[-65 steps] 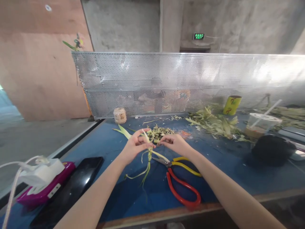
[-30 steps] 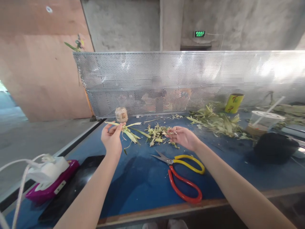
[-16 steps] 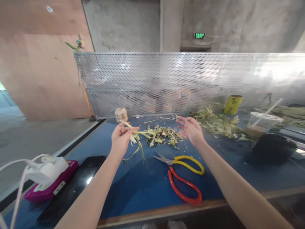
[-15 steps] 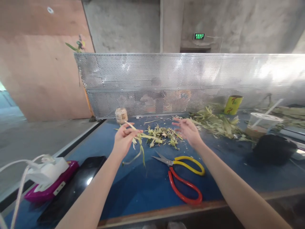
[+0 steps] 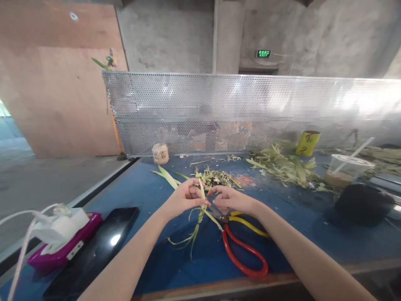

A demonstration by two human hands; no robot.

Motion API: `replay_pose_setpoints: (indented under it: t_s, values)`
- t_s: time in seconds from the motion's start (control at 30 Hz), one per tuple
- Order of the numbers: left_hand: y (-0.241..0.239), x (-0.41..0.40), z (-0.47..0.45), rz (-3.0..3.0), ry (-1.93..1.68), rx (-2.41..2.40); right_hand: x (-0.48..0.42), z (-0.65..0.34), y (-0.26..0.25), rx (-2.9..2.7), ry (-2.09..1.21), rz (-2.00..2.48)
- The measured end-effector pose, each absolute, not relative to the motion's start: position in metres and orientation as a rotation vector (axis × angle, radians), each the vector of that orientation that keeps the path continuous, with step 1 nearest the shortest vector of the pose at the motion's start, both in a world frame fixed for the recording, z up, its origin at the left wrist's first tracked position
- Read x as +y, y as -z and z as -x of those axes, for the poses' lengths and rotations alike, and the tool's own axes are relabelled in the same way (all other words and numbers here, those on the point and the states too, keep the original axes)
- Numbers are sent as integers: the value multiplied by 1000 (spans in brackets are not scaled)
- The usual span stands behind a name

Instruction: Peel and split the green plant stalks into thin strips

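Pale green leaf strips (image 5: 202,191), which look like corn husk, are pinched between the thumb and fingers of my left hand (image 5: 184,197). One strip stands up from the pinch and thin, knotted ends hang below it. My right hand (image 5: 232,199) is right beside them, its fingers bent inward and the tips close against the strips; whether they grip a strip is hidden. Beneath the right hand lie scissors (image 5: 242,251) with one red and one yellow handle, blades partly covered. Longer green leaves (image 5: 167,176) extend behind my left hand.
Plant scraps (image 5: 216,176) are heaped beyond my hands. A twine roll (image 5: 160,154) stands behind. At left lie a phone (image 5: 103,240) and a purple power strip (image 5: 67,246) with chargers. At right are husks (image 5: 288,165), a yellow tube (image 5: 308,143), a drink cup (image 5: 344,169) and a black object (image 5: 365,205).
My right hand has come in from the right, its spread fingers now bent beside the strips. My left hand has moved right and nearer, turning the strips upward.
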State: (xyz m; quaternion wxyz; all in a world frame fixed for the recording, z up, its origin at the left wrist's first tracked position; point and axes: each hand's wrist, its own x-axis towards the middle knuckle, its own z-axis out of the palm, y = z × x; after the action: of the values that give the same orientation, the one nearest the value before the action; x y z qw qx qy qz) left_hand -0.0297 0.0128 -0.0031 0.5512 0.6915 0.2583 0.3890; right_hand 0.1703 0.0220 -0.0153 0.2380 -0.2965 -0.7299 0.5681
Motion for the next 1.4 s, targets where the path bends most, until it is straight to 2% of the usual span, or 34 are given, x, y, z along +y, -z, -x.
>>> replay_pose_setpoints:
  t_s: [0.2,0.47,0.67,0.9,1.13,1.4]
  values:
    - [6,13,31,-1647,-930,628,24,-180,12,-2209,-1214,1023]
    - [7,9,27,-1632,-865,623,18,-165,17,-2199,-1325,1006]
    - [4,9,29,-1652,-943,645,19,-161,20,-2190,-1116,913]
    - [2,13,33,-1556,-1074,534,29,-178,15,-1676,-1249,850]
    - [-7,15,46,-1287,-1328,446,52,-184,15,-1406,-1345,953]
    - [-21,12,55,-958,-1553,373,74,-145,-35,-1593,-1394,1025]
